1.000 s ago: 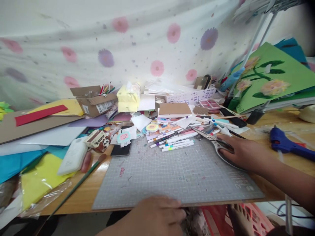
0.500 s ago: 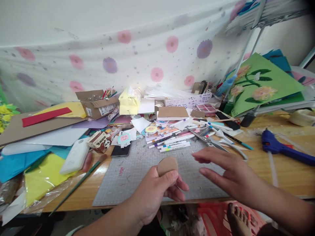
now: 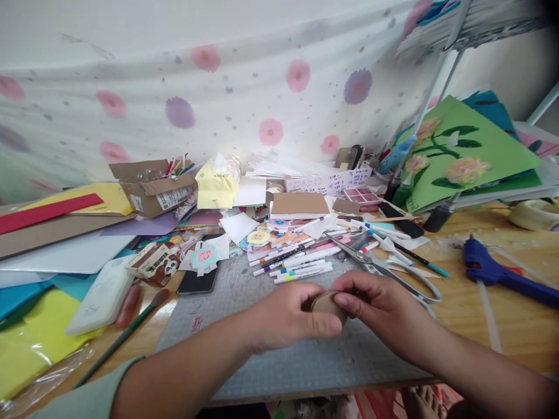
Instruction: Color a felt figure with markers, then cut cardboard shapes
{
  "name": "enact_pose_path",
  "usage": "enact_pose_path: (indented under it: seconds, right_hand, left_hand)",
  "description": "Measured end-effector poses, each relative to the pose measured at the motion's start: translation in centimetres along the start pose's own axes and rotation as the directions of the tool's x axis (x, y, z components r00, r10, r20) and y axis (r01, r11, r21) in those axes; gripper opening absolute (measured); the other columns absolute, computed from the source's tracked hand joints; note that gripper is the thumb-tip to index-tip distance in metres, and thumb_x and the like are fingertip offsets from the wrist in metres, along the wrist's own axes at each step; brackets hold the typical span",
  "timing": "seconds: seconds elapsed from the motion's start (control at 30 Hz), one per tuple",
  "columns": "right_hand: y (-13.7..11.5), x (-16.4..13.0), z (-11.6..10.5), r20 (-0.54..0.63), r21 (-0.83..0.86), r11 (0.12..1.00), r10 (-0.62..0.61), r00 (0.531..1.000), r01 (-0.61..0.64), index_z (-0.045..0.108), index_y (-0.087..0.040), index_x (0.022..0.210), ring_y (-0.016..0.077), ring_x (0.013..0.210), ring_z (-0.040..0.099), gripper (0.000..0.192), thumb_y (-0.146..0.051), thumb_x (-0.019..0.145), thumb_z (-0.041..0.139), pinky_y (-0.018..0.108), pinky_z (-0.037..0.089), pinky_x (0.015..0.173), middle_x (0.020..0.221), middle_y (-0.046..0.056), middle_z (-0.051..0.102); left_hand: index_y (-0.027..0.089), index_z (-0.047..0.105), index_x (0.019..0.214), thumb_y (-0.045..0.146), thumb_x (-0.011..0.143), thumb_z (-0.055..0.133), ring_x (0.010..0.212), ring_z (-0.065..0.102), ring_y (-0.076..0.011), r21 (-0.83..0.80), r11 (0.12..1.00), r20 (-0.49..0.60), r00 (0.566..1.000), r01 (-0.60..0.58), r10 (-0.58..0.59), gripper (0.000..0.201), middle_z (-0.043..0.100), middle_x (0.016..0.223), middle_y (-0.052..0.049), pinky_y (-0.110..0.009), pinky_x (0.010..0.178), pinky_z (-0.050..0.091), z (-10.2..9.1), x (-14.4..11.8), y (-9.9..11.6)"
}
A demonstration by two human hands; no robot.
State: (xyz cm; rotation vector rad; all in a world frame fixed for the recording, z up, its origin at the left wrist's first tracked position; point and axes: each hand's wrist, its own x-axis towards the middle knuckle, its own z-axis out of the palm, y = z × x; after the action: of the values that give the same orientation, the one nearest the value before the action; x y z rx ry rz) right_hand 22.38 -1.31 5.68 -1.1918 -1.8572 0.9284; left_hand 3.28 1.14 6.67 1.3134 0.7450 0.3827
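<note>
A small rounded piece of brown cardboard is held between both hands above the grey cutting mat. My left hand wraps round its left side, thumb along the front. From the right, my right hand pinches its upper edge between thumb and fingers. Part of the cardboard is hidden behind the fingers. Just beyond the hands lie several white markers and a pair of scissors with grey handles.
A blue hot glue gun lies at the right. To the left are a long green-handled paintbrush, a white slab-like object and a panda-printed box. Paper cut-outs, a cardboard box and a green painted sheet stand further back.
My right hand has moved in from the right and now grips the cardboard with the left. My left hand has turned and shifted slightly right. The camera view has shifted slightly.
</note>
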Motion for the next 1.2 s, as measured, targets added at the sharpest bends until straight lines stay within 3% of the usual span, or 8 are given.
enact_pose_path:
  seconds: [0.1,0.2,0.43,0.57,0.73,1.0,1.1,1.2]
  right_hand:
    - [0.5,0.5,-0.2,0.023,-0.067,0.996,-0.064,0.998,0.066,0.07,-0.021,0.08,0.0146,0.064,0.061,0.015,-0.021,0.086,0.056,0.023,0.047,0.058,0.07,0.0,0.068]
    - [1.2,1.1,-0.1,0.027,-0.08,0.993,-0.08,0.996,0.082,0.071,-0.022,0.086,0.0158,0.07,0.065,0.017,-0.018,0.087,0.055,0.025,0.049,0.063,0.078,0.002,0.071]
    - [2.5,2.2,0.6,0.013,-0.003,0.998,0.068,0.998,-0.068,0.071,-0.023,0.101,0.0184,0.076,0.067,0.023,-0.021,0.084,0.056,0.028,0.052,0.065,0.087,0.003,0.074]
    - [2.9,2.3,0.1,0.024,0.019,0.986,0.167,0.986,-0.168,0.069,-0.022,0.103,0.0168,0.065,0.065,0.025,-0.025,0.081,0.058,0.026,0.051,0.057,0.073,0.0,0.071]
    - [3.3,2.8,-1.8,0.099,-0.105,0.979,0.184,0.978,-0.174,0.071,-0.023,0.091,0.0193,0.075,0.068,0.018,-0.026,0.082,0.056,0.029,0.053,0.065,0.084,0.002,0.074]
    - [4.6,2.4,-2.7,0.196,-0.216,0.968,0.174,0.965,-0.13,0.071,-0.025,0.095,0.0206,0.08,0.069,0.02,-0.022,0.084,0.055,0.029,0.053,0.066,0.091,0.002,0.075]
    - [4.5,2.3,-2.7,0.152,-0.234,0.961,0.187,0.97,-0.149,0.067,-0.024,0.1,0.0201,0.076,0.067,0.022,-0.021,0.082,0.055,0.029,0.052,0.063,0.088,0.002,0.073]
    - [4.3,2.1,-3.0,0.127,-0.302,0.953,0.041,0.991,-0.001,0.062,-0.022,0.087,0.0179,0.073,0.064,0.017,-0.01,0.078,0.053,0.028,0.05,0.065,0.081,0.002,0.068]
  left_hand:
    - [0.014,0.062,0.085,0.057,0.067,0.073,0.064,0.056,-0.0147,-0.115,0.993,-0.026,0.999,0.032,-0.036,0.049,0.058,0.071,0.0,-0.026,0.058,0.043,-1.0,1.2,-0.8]
    - [0.015,0.056,0.08,0.057,0.064,0.075,0.061,0.058,-0.0151,-0.183,0.982,-0.058,0.997,0.041,-0.052,0.048,0.058,0.07,0.0,-0.028,0.057,0.048,-1.6,2.0,-2.1]
    - [0.014,0.057,0.08,0.049,0.07,0.072,0.061,0.056,-0.0124,-0.207,0.978,-0.12,0.991,0.028,-0.054,0.039,0.056,0.072,0.0,-0.027,0.057,0.05,-3.2,1.7,-2.5]
    - [0.016,0.054,0.075,0.044,0.079,0.063,0.06,0.049,-0.0111,-0.093,0.996,-0.203,0.979,0.019,-0.038,0.029,0.051,0.068,0.002,-0.023,0.054,0.042,-4.0,1.7,-2.0]
    - [0.016,0.056,0.067,0.03,0.082,0.059,0.058,0.037,-0.0099,0.172,0.984,-0.277,0.961,0.04,0.009,0.021,0.043,0.061,0.005,-0.022,0.054,0.026,-5.1,1.5,-1.2]
    - [0.02,0.058,0.094,0.029,0.081,0.057,0.062,0.051,-0.0136,0.372,0.922,-0.347,0.937,0.109,0.029,0.016,0.056,0.07,0.003,-0.023,0.055,0.037,-5.3,1.6,-1.5]
    - [0.02,0.055,0.082,0.022,0.082,0.057,0.068,0.055,-0.015,0.672,0.741,-0.36,0.88,0.014,0.309,0.003,0.061,0.075,0.001,-0.026,0.062,0.041,-5.0,1.1,-1.4]
    - [0.019,0.051,0.074,0.014,0.084,0.055,0.08,0.057,-0.0175,0.887,0.447,-0.158,0.832,-0.117,0.532,0.011,0.064,0.086,-0.002,-0.03,0.072,0.041,-4.5,0.4,-1.2]
